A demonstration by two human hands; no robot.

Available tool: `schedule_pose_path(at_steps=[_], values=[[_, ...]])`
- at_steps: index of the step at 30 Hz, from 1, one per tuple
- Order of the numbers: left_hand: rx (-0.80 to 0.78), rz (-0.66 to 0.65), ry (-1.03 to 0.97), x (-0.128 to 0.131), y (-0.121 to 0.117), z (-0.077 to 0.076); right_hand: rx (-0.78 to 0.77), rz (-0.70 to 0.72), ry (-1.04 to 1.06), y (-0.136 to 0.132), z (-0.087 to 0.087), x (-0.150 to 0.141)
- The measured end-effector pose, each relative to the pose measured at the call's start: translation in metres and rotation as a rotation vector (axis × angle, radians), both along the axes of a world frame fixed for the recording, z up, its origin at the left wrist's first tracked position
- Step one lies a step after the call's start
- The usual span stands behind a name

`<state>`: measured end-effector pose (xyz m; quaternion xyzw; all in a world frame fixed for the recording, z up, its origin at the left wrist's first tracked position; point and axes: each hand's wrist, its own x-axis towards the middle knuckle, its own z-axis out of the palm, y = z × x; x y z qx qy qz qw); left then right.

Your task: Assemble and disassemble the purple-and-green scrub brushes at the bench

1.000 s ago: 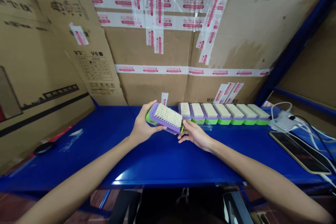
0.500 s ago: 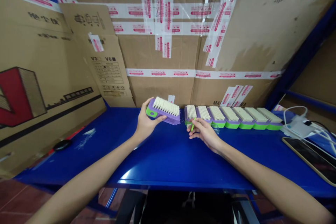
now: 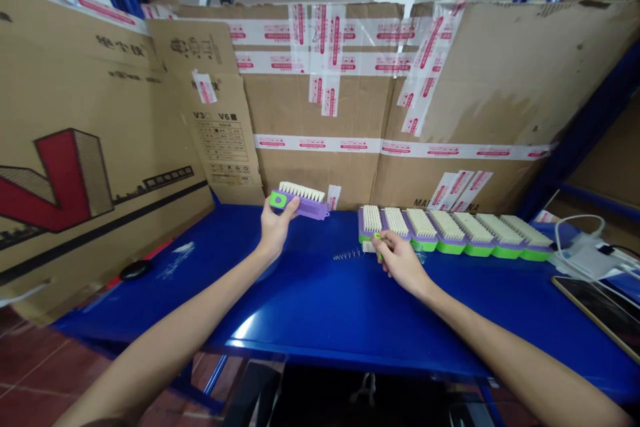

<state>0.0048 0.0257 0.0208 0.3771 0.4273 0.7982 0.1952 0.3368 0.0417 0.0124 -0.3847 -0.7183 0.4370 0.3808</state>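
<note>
My left hand [image 3: 274, 225] grips a purple and green scrub brush [image 3: 300, 200] with white bristles, lifted above the blue table [image 3: 310, 307] near the cardboard wall. My right hand [image 3: 400, 260] is closed in a pinch on a small green piece [image 3: 379, 238], right in front of the left end of a row of several identical brushes [image 3: 450, 232] lined up on the table. A thin metal spring [image 3: 347, 255] lies on the table just left of my right hand.
Taped cardboard boxes [image 3: 380, 100] wall in the back and left of the table. A phone [image 3: 600, 307] and white cables with a charger [image 3: 580, 253] lie at the right. A dark round object [image 3: 135, 270] sits at the table's left edge.
My left hand carried the brush up and to the left, away from the row. My right hand drew a small green piece off it and stays by the row's left end.
</note>
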Motion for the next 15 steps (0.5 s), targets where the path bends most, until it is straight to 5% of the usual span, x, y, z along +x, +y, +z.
schedule_pose_path(at_steps=[15], values=[[-0.022,-0.034,0.041,0.0078,-0.0059,-0.0012,0.273,-0.011,-0.387,-0.004,0.0051,0.004]])
